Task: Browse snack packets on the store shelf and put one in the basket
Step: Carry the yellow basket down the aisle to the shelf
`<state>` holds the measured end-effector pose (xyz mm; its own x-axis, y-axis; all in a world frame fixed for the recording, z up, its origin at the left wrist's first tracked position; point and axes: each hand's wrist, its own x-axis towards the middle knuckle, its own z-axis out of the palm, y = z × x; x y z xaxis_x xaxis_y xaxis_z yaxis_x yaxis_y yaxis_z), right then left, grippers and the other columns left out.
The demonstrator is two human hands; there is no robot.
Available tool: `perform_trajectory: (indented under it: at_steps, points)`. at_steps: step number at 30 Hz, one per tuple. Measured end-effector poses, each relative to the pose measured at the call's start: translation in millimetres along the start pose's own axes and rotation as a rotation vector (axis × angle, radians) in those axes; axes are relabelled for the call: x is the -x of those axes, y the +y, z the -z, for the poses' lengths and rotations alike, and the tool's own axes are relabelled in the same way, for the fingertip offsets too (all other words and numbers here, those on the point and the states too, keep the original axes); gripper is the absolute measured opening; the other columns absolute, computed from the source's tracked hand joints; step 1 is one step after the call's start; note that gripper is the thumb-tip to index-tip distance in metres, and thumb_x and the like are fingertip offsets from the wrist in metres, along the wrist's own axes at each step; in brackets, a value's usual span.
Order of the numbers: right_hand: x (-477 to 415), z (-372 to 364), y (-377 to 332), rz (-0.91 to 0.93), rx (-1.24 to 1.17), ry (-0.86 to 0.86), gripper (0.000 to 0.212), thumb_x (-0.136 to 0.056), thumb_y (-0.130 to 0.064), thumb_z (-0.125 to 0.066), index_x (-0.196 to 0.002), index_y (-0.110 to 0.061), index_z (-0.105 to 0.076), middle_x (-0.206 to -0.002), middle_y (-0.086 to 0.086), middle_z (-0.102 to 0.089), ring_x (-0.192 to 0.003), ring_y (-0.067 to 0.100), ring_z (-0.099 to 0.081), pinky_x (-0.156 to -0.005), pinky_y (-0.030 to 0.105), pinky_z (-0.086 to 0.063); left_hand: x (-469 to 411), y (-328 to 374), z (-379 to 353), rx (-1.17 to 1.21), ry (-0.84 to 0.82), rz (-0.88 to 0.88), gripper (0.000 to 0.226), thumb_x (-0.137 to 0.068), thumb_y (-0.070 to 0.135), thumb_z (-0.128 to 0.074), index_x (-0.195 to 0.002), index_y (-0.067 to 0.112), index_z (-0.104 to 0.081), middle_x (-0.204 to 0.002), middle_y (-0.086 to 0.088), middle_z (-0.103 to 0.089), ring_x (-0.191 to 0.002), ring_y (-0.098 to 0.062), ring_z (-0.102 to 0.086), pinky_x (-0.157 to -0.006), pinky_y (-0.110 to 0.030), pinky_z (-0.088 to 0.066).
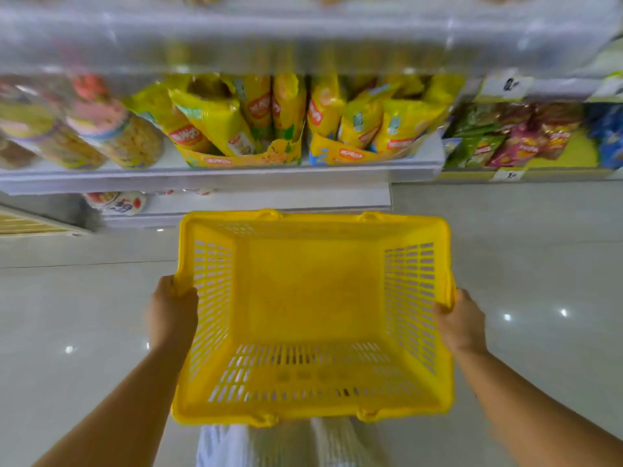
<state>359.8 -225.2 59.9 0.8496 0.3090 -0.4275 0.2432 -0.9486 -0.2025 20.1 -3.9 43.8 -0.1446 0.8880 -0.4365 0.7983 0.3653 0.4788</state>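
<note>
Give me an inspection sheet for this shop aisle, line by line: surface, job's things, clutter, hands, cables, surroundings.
Surface: white store shelf, stocked; glossy pale tiled floor below.
Job's things: yellow slotted plastic basket, held over the floor, nothing inside; yellow snack packets standing in yellow display trays on the shelf.
Clutter: clear round jars of snacks at the left; green and maroon packets at the right.
Hands: left hand grips the basket's left rim; right hand grips its right rim.
Cables: nothing seen.
Surroundings: white price tags on a shelf edge at upper right; picture blurred, labels unreadable.
</note>
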Motion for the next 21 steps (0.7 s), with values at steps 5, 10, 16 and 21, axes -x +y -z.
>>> perform_trajectory:
  at_steps: [5,10,16,21]
  points:
    - [75,128,4,-0.02,-0.065,0.049,0.029,-0.089,-0.009,-0.06,-0.111,0.01,-0.054,-0.113,0.036,-0.059,-0.107,0.05,-0.055,-0.087,0.048,-0.042,79,70,95,-0.035,0.0,-0.102,0.024,-0.089,0.005,-0.059,-0.111,-0.004,-0.056,-0.102,-0.034,-0.062,-0.094,-0.049,-0.058,-0.075,-0.048,-0.044]
    - [147,237,34,-0.033,-0.156,0.199,0.023,-0.089,-0.01,-0.06,-0.102,0.008,-0.056,-0.104,0.036,-0.061,-0.099,0.049,-0.058,-0.08,0.048,-0.044,154,137,166,-0.002,-0.014,-0.222,0.015,-0.088,0.007,-0.057,-0.1,-0.002,-0.055,-0.093,-0.031,-0.06,-0.089,-0.048,-0.057,-0.069,-0.045,-0.039]
    - [195,311,107,-0.121,-0.351,0.446,0.023,-0.089,-0.011,-0.061,-0.101,0.008,-0.057,-0.096,0.034,-0.062,-0.092,0.047,-0.06,-0.077,0.046,-0.044,227,210,178,-0.043,-0.049,-0.554,0.014,-0.088,0.013,-0.059,-0.096,0.002,-0.058,-0.086,-0.028,-0.06,-0.083,-0.046,-0.057,-0.064,-0.044,-0.037]
    - [200,355,191,-0.263,-0.463,0.561,0.019,-0.089,-0.012,-0.06,-0.097,0.006,-0.058,-0.093,0.032,-0.063,-0.089,0.045,-0.059,-0.073,0.045,-0.041,296,288,133,-0.059,-0.1,-0.818,0.031,-0.084,0.02,-0.056,-0.098,-0.008,-0.059,-0.093,-0.037,-0.06,-0.087,-0.052,-0.057,-0.07,-0.051,-0.041]
